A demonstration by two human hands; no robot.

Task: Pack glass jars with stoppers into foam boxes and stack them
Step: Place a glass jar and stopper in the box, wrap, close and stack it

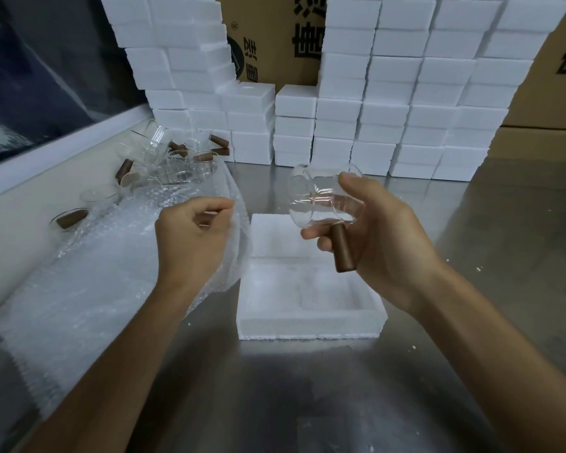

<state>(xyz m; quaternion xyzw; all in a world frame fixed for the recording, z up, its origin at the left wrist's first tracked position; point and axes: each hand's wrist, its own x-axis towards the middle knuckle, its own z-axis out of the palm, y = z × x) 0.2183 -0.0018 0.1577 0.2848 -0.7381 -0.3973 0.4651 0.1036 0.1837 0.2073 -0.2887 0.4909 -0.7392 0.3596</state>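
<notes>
The right hand (373, 237) holds a clear glass jar (325, 196) up in the air above the middle of the steel worktop (307, 403), fingers and thumb curled round it. The jar is round and squat, so clear that the hand and the foam behind it show through, with thin bright lines of light along its curved wall. A brown, cylinder-shaped stopper (343, 248) sticks out of it toward the person, slanting down past the fingertips. Right under the jar an open foam box (311, 308) sits on the worktop, white and grainy, with a shallow hollow; a second white foam piece (275, 235) lies touching its far side. The left hand (193, 237) hovers just left of the box over a sheet of bubble wrap (89, 289), fingers curled in with thumb and forefinger tips close together; whether they pinch the wrap cannot be told. More glass jars with brown stoppers (174, 158) lie heaped at the far left edge of the worktop. Stacks of closed foam boxes (406, 119) line the far edge, with cardboard cartons (275, 37) behind them.
</notes>
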